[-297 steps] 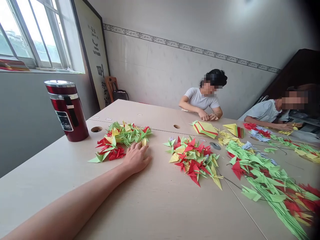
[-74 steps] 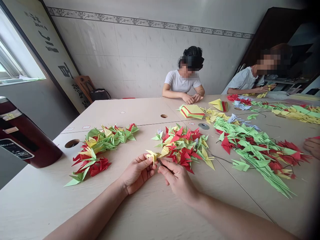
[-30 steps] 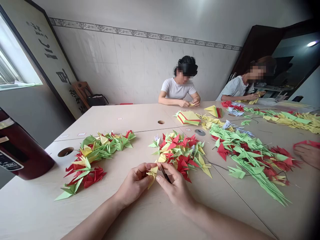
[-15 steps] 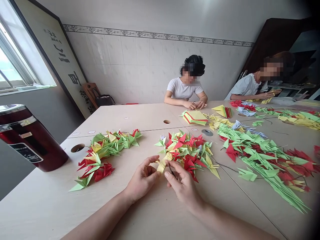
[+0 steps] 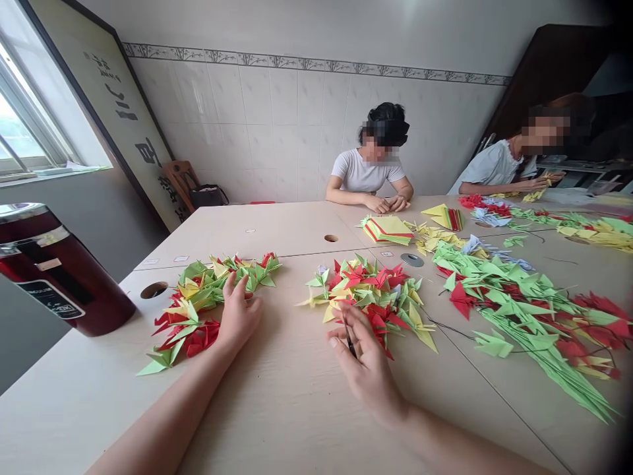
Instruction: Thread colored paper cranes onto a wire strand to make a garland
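My left hand [image 5: 241, 313] is at the right side of the left pile of folded paper cranes [image 5: 195, 310], which are red, green and yellow. Its fingers are apart, and I see nothing held in them. In my right hand [image 5: 363, 356] a thin dark tool [image 5: 350, 340] is gripped; its exact kind is hard to make out. Just beyond that hand lies a second pile of paper cranes [image 5: 361, 274] in the same colours. A blurred yellow paper crane [image 5: 312, 301] is at this pile's left edge.
A dark red thermos [image 5: 69, 277] stands at the left. Green and red folded paper strands [image 5: 514, 310] cover the right side. Stacked paper squares [image 5: 388, 229] lie before a person in a white shirt [image 5: 368, 175]. Another person [image 5: 499, 168] sits at far right.
My left hand has let go of the yellow paper crane and moved left to the left pile. The crane is now at the middle pile's edge. My right hand keeps the dark tool.
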`<control>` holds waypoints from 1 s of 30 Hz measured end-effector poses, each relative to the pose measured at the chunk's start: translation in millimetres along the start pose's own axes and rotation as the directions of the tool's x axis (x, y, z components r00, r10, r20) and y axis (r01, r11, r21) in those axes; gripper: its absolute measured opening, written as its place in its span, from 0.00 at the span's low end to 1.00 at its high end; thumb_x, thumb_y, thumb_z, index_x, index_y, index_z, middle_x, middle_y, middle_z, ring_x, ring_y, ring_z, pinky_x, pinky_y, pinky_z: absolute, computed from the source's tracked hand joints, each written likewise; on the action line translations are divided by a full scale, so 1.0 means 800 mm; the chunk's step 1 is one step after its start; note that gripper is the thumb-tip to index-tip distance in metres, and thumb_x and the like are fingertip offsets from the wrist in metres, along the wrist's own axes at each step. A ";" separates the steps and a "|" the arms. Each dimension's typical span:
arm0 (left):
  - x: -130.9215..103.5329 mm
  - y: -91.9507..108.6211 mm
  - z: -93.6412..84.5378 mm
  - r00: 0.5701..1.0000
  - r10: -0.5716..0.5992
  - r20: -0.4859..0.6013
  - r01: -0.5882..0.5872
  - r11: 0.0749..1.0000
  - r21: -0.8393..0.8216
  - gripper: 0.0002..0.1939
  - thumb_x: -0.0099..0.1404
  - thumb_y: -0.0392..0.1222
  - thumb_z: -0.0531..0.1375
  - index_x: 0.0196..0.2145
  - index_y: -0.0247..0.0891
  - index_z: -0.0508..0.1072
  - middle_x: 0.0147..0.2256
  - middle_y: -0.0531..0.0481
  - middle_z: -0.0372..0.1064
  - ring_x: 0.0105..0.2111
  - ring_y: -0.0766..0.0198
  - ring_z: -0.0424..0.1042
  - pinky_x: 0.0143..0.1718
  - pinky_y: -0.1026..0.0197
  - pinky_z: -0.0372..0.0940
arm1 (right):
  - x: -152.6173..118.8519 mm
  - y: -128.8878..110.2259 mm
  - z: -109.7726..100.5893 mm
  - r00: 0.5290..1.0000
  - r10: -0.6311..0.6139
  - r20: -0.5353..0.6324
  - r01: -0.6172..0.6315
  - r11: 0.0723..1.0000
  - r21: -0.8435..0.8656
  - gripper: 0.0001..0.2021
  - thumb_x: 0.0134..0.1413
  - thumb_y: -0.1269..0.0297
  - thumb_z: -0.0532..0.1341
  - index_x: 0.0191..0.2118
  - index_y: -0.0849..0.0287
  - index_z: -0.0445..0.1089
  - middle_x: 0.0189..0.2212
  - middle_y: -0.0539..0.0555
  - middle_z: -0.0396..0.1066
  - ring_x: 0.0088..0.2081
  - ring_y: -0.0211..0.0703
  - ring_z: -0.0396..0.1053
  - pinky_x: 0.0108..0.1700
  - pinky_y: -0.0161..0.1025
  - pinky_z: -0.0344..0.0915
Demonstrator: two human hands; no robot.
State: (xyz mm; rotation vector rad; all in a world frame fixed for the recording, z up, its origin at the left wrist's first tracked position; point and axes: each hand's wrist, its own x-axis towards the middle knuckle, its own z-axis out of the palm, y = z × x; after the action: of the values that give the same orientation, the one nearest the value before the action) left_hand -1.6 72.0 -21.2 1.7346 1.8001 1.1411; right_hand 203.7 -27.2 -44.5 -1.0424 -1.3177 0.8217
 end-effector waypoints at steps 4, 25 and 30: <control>0.003 -0.003 0.002 0.996 0.065 0.060 -0.074 0.982 0.174 0.28 0.55 0.36 0.52 0.55 0.32 0.60 0.62 0.37 0.38 0.47 0.53 0.66 0.47 0.54 0.62 | 0.001 0.004 0.001 0.996 0.074 0.044 -0.074 0.997 0.001 0.12 0.53 0.64 0.56 0.44 0.59 0.65 0.51 0.60 0.56 0.44 0.43 0.66 0.45 0.39 0.67; -0.021 0.009 0.014 0.988 0.135 0.077 -0.102 0.938 -0.332 0.15 0.56 0.45 0.57 0.40 0.36 0.74 0.46 0.43 0.66 0.44 0.56 0.68 0.44 0.58 0.63 | 0.002 -0.008 0.001 0.988 0.036 0.150 -0.002 0.974 -0.226 0.08 0.50 0.70 0.56 0.38 0.61 0.68 0.37 0.56 0.67 0.36 0.41 0.67 0.38 0.36 0.65; -0.055 0.034 0.029 0.905 0.120 0.407 0.167 0.781 -0.602 0.17 0.54 0.44 0.60 0.42 0.37 0.73 0.46 0.44 0.68 0.41 0.58 0.71 0.38 0.61 0.64 | 0.002 -0.007 0.000 0.985 0.067 0.159 -0.035 0.980 -0.195 0.08 0.50 0.68 0.56 0.38 0.60 0.68 0.34 0.54 0.68 0.34 0.40 0.67 0.36 0.35 0.65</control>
State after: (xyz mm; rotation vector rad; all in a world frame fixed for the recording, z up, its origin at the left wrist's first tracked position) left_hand 40.0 34.1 -25.1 1.3948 1.0049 1.0733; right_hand 203.3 -27.4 -38.3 -1.1830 -1.5396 0.8465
